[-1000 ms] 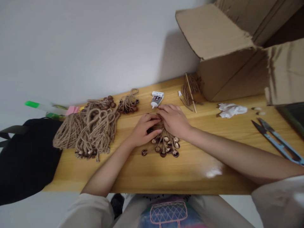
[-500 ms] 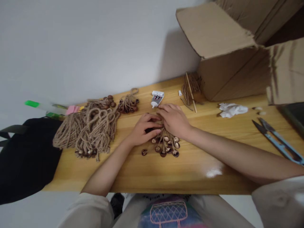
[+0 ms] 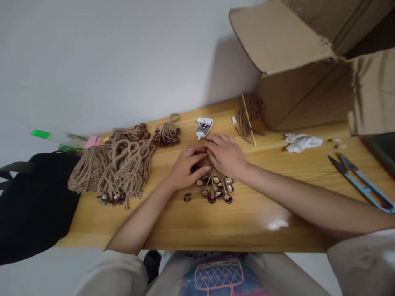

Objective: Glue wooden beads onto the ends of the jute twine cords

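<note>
A bunch of thin brown cords ending in small halved nut shells [image 3: 218, 191] lies fanned on the wooden table. My left hand [image 3: 189, 167] arches over its left side, thumb apart from the fingers and a dark shell showing in the gap. Across the top of the cords rests my right hand [image 3: 226, 155], its fingers stretched out flat and pointing left. The fingertips of both hands meet, hiding the cords' upper part. One shell [image 3: 187, 197] sits apart at the left. Just beyond the hands lies a glue tube [image 3: 204, 128] with its nozzle toward me.
To the left are piled twine cords [image 3: 123, 164], a smaller bundle with shells [image 3: 166, 133] and a black bag [image 3: 37, 201]. At right stand a cardboard box [image 3: 305, 90], crumpled tissue [image 3: 302, 142] and thread snips [image 3: 361, 181]. A stick [image 3: 248, 119] leans over brown cord.
Both hands stay over the cords with only slight finger shifts. The left fingers have moved a little closer to the right hand. The shells lie as before.
</note>
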A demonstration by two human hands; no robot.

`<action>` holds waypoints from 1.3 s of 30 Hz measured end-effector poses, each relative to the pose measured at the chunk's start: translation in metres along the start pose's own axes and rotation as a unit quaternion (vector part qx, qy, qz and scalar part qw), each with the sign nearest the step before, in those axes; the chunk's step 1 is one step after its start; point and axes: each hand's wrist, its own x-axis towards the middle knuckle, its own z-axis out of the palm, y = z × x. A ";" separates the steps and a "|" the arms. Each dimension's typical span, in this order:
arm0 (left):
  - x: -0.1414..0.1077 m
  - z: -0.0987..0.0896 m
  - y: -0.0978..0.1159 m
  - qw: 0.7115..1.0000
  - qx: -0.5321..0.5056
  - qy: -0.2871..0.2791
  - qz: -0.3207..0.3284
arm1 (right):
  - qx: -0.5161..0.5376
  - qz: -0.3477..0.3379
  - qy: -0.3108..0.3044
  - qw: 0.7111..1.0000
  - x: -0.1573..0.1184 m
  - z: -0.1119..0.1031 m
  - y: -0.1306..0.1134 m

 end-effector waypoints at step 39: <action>0.002 0.001 -0.002 0.993 -0.023 0.053 -0.101 | 0.025 -0.019 -0.019 0.999 -0.003 -0.002 -0.001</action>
